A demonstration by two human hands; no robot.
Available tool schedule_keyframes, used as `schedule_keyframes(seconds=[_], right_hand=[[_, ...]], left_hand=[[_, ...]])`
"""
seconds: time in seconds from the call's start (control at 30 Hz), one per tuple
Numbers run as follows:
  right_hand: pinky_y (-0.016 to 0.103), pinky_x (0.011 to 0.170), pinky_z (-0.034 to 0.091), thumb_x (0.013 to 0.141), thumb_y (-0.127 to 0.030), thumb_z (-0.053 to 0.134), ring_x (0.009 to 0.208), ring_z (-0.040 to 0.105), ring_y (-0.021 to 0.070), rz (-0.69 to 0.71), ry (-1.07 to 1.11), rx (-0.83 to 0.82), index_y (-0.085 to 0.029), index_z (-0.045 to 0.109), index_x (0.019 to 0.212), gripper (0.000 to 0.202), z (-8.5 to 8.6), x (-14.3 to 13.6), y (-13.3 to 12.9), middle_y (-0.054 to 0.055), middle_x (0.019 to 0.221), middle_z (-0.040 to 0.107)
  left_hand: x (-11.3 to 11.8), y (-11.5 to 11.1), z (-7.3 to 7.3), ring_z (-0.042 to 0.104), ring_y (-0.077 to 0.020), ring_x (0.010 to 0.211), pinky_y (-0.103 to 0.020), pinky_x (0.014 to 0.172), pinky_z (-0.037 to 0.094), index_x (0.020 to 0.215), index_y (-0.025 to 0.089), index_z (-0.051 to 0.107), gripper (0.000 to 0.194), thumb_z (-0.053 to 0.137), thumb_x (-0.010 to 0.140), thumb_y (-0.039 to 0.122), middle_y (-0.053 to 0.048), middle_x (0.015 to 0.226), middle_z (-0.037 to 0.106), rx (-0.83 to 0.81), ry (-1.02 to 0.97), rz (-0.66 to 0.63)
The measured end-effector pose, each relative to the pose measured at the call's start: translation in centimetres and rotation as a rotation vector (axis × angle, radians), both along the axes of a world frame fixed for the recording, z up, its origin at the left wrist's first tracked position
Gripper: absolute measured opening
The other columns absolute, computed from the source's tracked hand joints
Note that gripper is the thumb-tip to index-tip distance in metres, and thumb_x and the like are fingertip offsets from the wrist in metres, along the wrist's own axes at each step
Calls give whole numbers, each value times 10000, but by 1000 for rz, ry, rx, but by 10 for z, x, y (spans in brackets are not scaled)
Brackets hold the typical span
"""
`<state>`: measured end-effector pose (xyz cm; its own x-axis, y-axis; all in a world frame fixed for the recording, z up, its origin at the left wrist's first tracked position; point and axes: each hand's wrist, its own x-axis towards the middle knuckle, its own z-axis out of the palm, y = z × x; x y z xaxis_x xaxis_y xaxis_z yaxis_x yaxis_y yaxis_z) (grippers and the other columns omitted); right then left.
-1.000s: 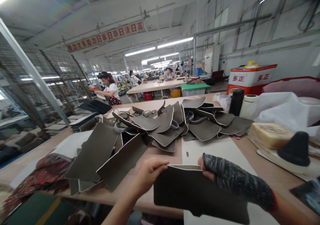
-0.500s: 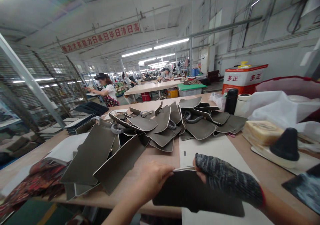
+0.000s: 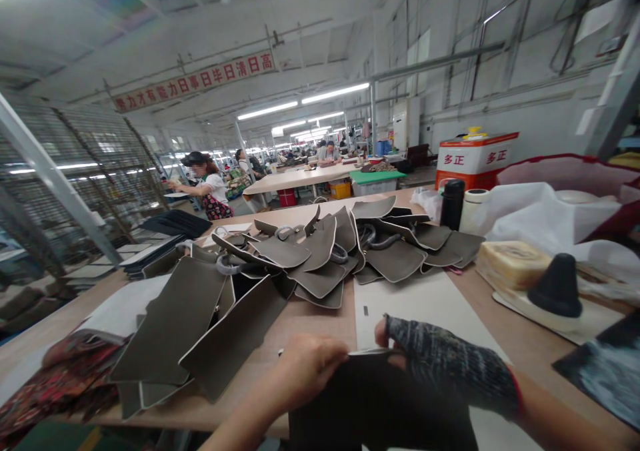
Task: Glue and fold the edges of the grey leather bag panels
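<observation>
Between my hands a dark leather panel (image 3: 380,404) with a pale top edge hangs down at the table's near side. My left hand (image 3: 313,367) is closed, pinching the panel's upper edge at its left. My right hand (image 3: 400,341), in a dark grey knitted fingerless glove, grips the same edge further right. The panel's lower part runs out of view. Beyond my hands lies a heap of grey-brown leather bag pieces (image 3: 315,251) with white edges and wrapped handles. Two larger panels (image 3: 175,321) of the heap lean to the left.
A white sheet (image 3: 415,304) lies under the right part of the work table. To the right are a black bottle (image 3: 452,204), a black cone (image 3: 556,284) and a yellowish block (image 3: 513,264). Patterned cloth (image 3: 65,374) lies at left. A co-worker (image 3: 207,187) stands beyond.
The panel has come lower and turned to show more of its dark face. Both hands keep hold of its edge. The view has shifted slightly right.
</observation>
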<state>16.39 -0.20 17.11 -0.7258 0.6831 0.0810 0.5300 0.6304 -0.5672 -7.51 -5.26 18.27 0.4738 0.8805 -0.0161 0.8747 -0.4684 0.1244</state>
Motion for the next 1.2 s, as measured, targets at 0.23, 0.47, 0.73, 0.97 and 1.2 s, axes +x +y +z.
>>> schedule_keyframes(seconds=[0.23,0.47,0.73,0.97,1.2], right_hand=[[459,904,458,750,-283,519,1003,594,282,-169,143,109,-185,615,1065,344,-31,28,8,122,1073,654],[337,774,497,858,-302,442,798,600,185,-118,263,45,-223,582,820,165,-28,26,12,31,823,634],[307,712,466,879,-322,408,742,564,165,-19,301,23,-199,559,772,223,-11,16,14,29,777,599],[300,702,482,896,-306,406,729,580,168,-27,263,103,-195,588,787,240,-14,11,13,35,772,619],[499,911,385,852,-183,408,755,578,233,-72,106,810,-211,609,824,205,-38,-16,-6,62,765,632]], left_hand=[[-15,-1,1,594,-139,717,-189,662,417,867,195,674,260,421,887,250,-18,773,676,-109,-147,136],[-10,-4,-1,591,-128,738,-175,657,410,916,204,669,256,423,892,271,5,809,676,-268,-306,128],[23,-2,-10,601,-126,749,-166,674,406,970,215,644,239,418,902,253,3,820,678,-190,-400,37],[36,0,-20,576,-126,672,-184,608,382,769,182,617,294,373,908,270,-18,734,646,-35,-324,34],[41,2,-20,591,-139,680,-199,614,398,769,179,613,280,367,893,228,-33,740,648,-8,-279,48]])
